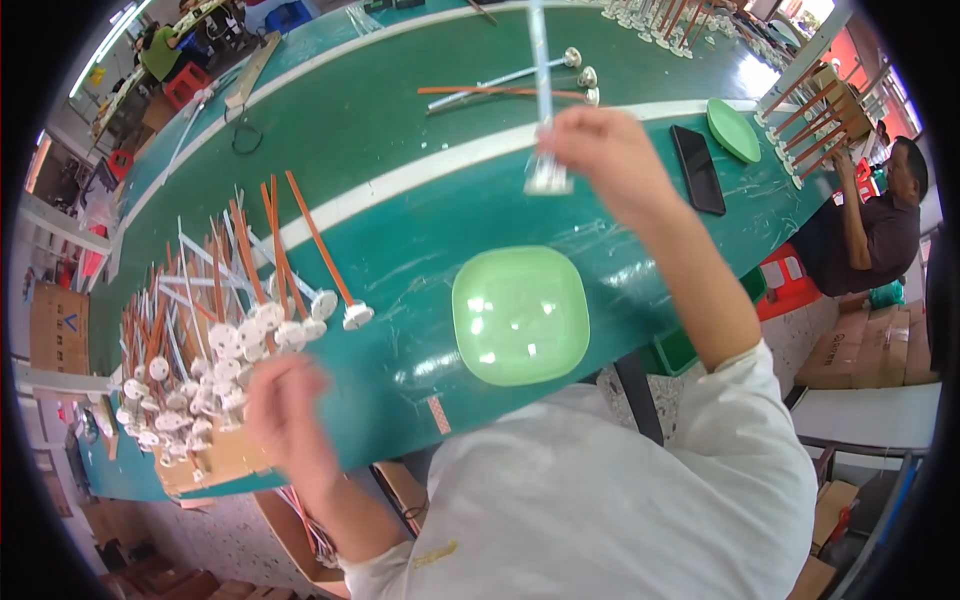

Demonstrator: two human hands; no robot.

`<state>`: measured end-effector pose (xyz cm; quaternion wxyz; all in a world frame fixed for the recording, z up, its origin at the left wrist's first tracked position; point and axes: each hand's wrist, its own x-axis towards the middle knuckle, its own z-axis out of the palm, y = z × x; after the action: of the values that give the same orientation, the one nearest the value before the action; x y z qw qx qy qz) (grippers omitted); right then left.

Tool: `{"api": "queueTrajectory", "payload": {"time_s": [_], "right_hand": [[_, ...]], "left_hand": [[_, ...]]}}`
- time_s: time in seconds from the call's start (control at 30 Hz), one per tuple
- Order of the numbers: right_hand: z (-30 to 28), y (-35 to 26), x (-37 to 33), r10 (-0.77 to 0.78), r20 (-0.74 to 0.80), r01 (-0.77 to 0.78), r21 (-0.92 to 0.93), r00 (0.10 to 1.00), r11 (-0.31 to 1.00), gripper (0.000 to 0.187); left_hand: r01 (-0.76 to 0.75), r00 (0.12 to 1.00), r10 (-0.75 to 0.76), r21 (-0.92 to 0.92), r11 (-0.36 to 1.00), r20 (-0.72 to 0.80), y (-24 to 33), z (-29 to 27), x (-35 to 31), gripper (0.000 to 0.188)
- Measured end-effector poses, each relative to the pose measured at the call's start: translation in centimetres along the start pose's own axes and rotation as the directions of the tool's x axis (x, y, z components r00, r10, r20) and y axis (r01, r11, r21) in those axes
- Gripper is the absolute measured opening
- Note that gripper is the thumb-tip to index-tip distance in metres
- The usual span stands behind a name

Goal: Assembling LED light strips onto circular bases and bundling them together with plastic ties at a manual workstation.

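Note:
Over the far part of the table, my right hand point(605, 155) pinches a pale blue stick point(542, 70) with a white base point(549, 182) at its lower end. My left hand point(290, 415) is smeared by motion near the right edge of a pile of sticks with round white bases point(228, 340). Whether its fingers hold anything cannot be made out. The piled sticks are orange-brown or pale blue. One orange stick point(325, 250) lies at the pile's right side. Between my hands sits a light green square dish point(521, 316), with only glare spots inside.
Beyond the white strip point(440, 162) several sticks point(500, 92) lie crossed. At right are a black phone point(697, 170) and a second green dish point(733, 130). Farther right, a seated co-worker point(865, 220) reaches toward standing sticks point(810, 120). Cardboard point(225, 462) lies under the pile.

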<state>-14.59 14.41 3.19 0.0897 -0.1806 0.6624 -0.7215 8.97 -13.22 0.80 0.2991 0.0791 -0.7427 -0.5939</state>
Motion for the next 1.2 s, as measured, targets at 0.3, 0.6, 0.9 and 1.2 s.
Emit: {"api": "queueTrajectory", "payload": {"time_s": [0.3,0.6,0.9,1.2], "right_hand": [[8.5,-1.2,-12.0,0.381,0.132,-0.398,0.143,0.915,0.906,0.013],[8.3,2.9,-14.2,-0.762,0.181,0.741,-0.452,0.622,0.498,0.026],[8.6,3.7,-16.1,-0.786,0.237,0.775,-0.47,0.571,0.421,0.022],[8.6,4.3,-16.0,-0.782,0.287,0.812,-0.395,0.554,0.43,0.021]], "left_hand": [[0.634,0.648,-0.076,-0.481,0.605,0.758,-0.9,10.6,-4.4,0.06],[0.676,0.731,-0.263,-0.616,0.405,0.629,-0.3,10.0,-7.0,0.047],[0.653,0.682,-0.294,-0.377,0.657,0.669,-0.1,7.2,-8.5,0.057],[0.654,0.67,-0.399,-0.242,0.717,0.626,0.9,6.4,-8.2,0.071]]}}
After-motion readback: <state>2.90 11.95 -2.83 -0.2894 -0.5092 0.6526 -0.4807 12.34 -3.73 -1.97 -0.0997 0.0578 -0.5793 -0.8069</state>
